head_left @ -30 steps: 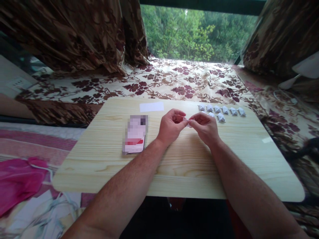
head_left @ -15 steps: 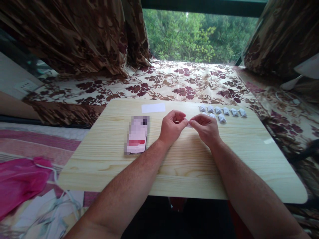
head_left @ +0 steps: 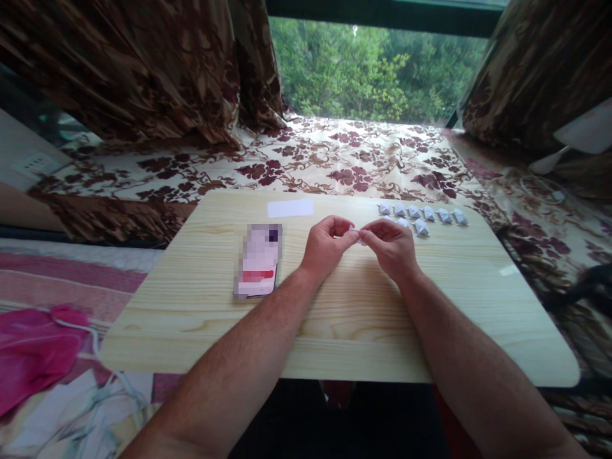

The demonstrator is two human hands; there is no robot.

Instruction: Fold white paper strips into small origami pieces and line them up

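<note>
Both hands meet over the middle of a light wooden table (head_left: 335, 331). My left hand (head_left: 327, 246) and my right hand (head_left: 393, 245) are closed, fingertips pinching a small white folded paper piece (head_left: 360, 238) between them; most of it is hidden by the fingers. Just behind my right hand lie several small folded white paper shapes (head_left: 423, 217) in a row. A white paper strip (head_left: 290, 208) lies flat near the table's far edge, behind my left hand.
A phone (head_left: 258, 261) lies face up left of my left hand. Floral cloth (head_left: 335, 159) covers the ledge behind the table, with curtains either side of a window. Pink fabric (head_left: 29, 350) and white cables lie lower left. A white lamp (head_left: 574, 137) stands at right.
Both hands stay together on the paper piece with only slight finger shifts. The view has shifted a little.
</note>
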